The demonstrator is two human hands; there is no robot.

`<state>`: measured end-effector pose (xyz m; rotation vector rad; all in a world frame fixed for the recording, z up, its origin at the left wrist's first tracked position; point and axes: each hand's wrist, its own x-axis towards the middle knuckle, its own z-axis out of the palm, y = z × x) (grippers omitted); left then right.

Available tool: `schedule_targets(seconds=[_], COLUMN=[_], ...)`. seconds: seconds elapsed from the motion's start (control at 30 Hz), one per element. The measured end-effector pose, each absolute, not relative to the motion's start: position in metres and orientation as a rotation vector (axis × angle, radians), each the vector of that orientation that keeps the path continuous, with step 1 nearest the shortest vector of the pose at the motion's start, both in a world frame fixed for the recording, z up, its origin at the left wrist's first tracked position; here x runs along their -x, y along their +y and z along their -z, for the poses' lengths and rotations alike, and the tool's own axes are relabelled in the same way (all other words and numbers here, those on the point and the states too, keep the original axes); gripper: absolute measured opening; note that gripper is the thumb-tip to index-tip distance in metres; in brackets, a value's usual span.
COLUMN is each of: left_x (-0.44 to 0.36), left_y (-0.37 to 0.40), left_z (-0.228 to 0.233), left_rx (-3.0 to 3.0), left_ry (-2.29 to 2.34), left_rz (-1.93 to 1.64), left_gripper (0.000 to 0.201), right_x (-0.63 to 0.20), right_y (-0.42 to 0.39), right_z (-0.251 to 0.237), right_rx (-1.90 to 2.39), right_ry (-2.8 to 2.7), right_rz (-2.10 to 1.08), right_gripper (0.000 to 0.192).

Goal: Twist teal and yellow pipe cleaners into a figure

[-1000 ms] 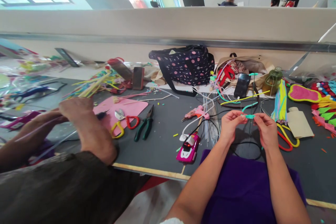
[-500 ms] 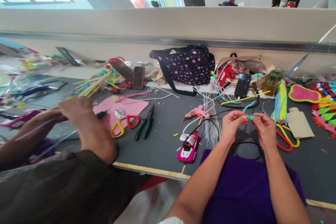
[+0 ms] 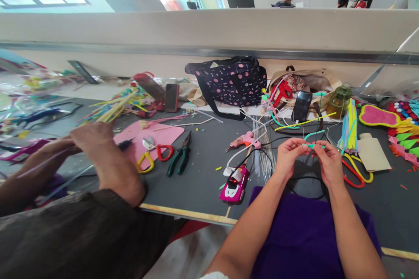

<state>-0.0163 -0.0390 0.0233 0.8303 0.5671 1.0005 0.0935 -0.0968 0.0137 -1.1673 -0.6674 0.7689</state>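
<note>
In the head view, the left hand (image 3: pixel 288 155) and the right hand (image 3: pixel 329 161) have come a little closer together than half a second ago, and the teal strip (image 3: pixel 311 145) between them now shows less of itself. Both hands are pinched shut on that teal strip, thumbs and fingertips on its two ends, and it hangs above the dark surface (image 3: pixel 203 178), right of the middle and just in front of the phone (image 3: pixel 301 106). A thin black loop of wire (image 3: pixel 309 179) lies under the hands, touching the purple cloth (image 3: pixel 301 231) at the near edge. The near edge of the surface is a pale wooden strip, and the pink toy car (image 3: pixel 235 182) sits close to it. There is open room between the car and the green pliers (image 3: pixel 180 155). On the left, another person's hand (image 3: pixel 98 148) holds thin sticks, just as before. I count two pairs of scissors: one red and yellow pair (image 3: pixel 153 155) on the pink sheet (image 3: pixel 153 135), and one (image 3: pixel 355 173) near the right hand. There is one spotted bag (image 3: pixel 229 79) at the far side, one pink glue gun (image 3: pixel 244 140) and one green jar (image 3: pixel 340 100).
</note>
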Motion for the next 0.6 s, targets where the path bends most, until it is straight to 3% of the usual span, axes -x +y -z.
schedule_targets(seconds=[0.17,0.37,0.6], left_x=[0.0161,0.0153,0.015], left_y=[-0.0394,-0.0382,-0.0372], left_z=[-0.022,-0.0179,-0.0165], left_rx=[-0.817,-0.861,-0.88], left_ry=[0.523,0.52,0.578], left_rz=[-0.97,-0.963,-0.99], left_gripper=[0.027,0.023,0.022], right_x=[-0.0895,-0.0891,-0.0908], right_y=[-0.0976,-0.0982,-0.0981], right_z=[-0.0197,-0.0177,-0.0141], right_rx=[1.155,1.195,1.277], right_ry=[-0.704,-0.689,-0.751], right_rz=[-0.885,-0.711,-0.599], right_gripper=[0.04,0.024,0.023])
